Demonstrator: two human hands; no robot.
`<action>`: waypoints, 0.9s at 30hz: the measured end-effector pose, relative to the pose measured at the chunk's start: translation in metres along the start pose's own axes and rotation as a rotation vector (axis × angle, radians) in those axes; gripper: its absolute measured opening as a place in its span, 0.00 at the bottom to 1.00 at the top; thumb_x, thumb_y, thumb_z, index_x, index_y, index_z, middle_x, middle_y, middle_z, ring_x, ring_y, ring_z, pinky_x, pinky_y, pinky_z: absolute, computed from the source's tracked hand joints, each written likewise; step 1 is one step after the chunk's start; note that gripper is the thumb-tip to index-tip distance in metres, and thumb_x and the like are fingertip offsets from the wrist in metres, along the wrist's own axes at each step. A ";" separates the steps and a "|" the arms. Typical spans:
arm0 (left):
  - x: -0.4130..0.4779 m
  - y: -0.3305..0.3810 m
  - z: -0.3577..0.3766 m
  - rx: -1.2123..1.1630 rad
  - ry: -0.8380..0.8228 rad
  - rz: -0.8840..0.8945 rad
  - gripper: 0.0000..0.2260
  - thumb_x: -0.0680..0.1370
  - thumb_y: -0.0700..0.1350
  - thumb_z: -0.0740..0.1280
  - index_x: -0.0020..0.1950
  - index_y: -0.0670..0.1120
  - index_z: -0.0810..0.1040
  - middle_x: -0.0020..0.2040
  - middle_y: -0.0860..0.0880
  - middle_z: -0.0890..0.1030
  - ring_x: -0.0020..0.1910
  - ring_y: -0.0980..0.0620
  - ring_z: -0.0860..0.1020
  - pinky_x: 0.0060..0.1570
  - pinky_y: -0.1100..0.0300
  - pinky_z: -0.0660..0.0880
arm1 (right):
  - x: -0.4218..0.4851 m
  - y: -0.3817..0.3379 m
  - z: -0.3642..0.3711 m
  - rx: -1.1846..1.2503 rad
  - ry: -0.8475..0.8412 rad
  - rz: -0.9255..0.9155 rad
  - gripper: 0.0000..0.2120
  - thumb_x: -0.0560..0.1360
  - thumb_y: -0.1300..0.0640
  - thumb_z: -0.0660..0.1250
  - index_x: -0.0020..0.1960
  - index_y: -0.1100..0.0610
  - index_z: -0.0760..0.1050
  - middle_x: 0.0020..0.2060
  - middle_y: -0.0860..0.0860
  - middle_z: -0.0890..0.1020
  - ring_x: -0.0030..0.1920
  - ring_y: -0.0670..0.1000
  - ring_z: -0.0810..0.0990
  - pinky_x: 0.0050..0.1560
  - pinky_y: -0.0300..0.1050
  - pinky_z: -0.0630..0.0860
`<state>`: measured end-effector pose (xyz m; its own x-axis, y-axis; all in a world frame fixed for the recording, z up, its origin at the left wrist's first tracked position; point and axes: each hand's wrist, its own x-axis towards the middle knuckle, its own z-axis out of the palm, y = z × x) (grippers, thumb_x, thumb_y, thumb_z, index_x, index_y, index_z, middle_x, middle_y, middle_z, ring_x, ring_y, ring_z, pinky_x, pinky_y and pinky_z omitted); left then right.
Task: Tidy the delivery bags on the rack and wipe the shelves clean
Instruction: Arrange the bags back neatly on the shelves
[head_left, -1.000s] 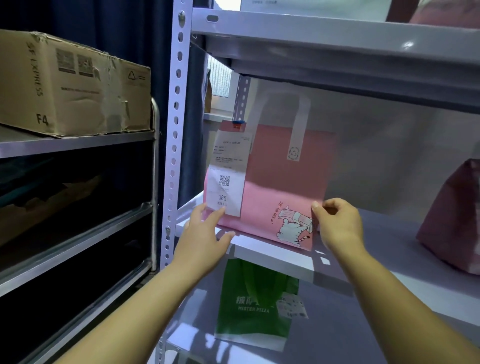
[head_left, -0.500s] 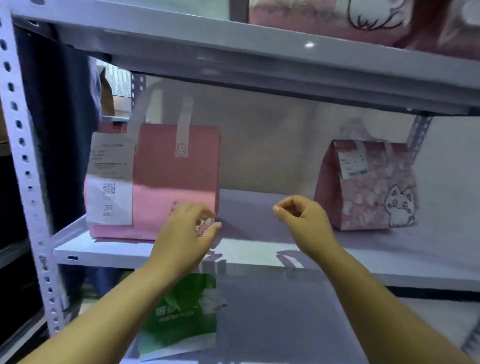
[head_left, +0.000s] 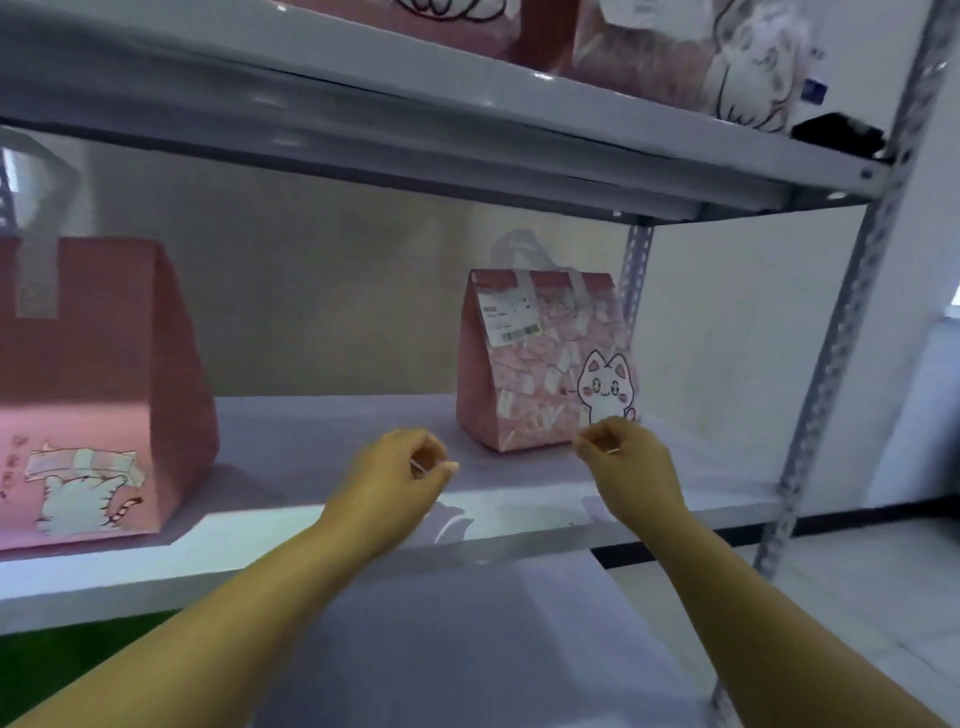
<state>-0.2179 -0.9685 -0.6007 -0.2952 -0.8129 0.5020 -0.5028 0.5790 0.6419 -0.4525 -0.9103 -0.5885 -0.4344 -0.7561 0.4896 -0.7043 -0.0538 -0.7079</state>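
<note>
On the middle shelf (head_left: 322, 525), at your far left, a plain pink bag (head_left: 93, 395) stands upright near the front edge — a cat drawing low on its front, a pale strap at its top, its left part cut off by the frame. Below that shelf a green patch (head_left: 62, 654) shows, too little of it to tell what it is. Your left hand (head_left: 395, 483) hovers over the bare middle of the shelf, between the two bags, fingers curled in towards the thumb and holding nothing. Further right and set deeper on the shelf stands a patterned pink bag (head_left: 545, 364), upright and well apart from the first, with a white label near its top and a white cat printed at its lower right corner. Your right hand (head_left: 628, 467) is just in front of that corner, fingers curled into a loose fist with nothing in them; whether it touches the bag cannot be told. Above, the top shelf (head_left: 415, 119) carries more pink bags (head_left: 675, 47) — blurred, only their lower parts in view — and a small black object (head_left: 836, 136) at its right end, beside the perforated metal post (head_left: 841, 322).
</note>
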 end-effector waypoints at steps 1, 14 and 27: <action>0.006 0.002 0.011 -0.018 0.002 -0.002 0.07 0.75 0.48 0.69 0.38 0.53 0.74 0.40 0.53 0.77 0.37 0.58 0.75 0.35 0.65 0.70 | 0.005 0.010 -0.004 -0.001 0.017 0.016 0.02 0.75 0.53 0.66 0.45 0.50 0.76 0.39 0.43 0.79 0.41 0.43 0.77 0.36 0.36 0.69; 0.081 0.016 0.097 -0.100 0.186 -0.223 0.20 0.74 0.53 0.69 0.61 0.43 0.73 0.57 0.45 0.74 0.47 0.47 0.75 0.44 0.59 0.70 | 0.071 0.075 -0.014 0.050 0.169 0.138 0.07 0.74 0.54 0.67 0.52 0.51 0.73 0.41 0.44 0.77 0.42 0.46 0.76 0.43 0.42 0.70; 0.120 0.025 0.100 -0.123 0.215 -0.359 0.04 0.76 0.46 0.65 0.42 0.52 0.73 0.44 0.53 0.74 0.39 0.52 0.71 0.35 0.63 0.65 | 0.078 0.073 0.001 0.098 0.140 0.066 0.07 0.74 0.55 0.67 0.52 0.52 0.74 0.45 0.46 0.79 0.46 0.49 0.77 0.44 0.41 0.70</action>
<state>-0.3477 -1.0578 -0.5822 0.0633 -0.9398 0.3358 -0.4383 0.2761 0.8554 -0.5374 -0.9743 -0.6027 -0.5562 -0.6626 0.5017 -0.6167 -0.0756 -0.7836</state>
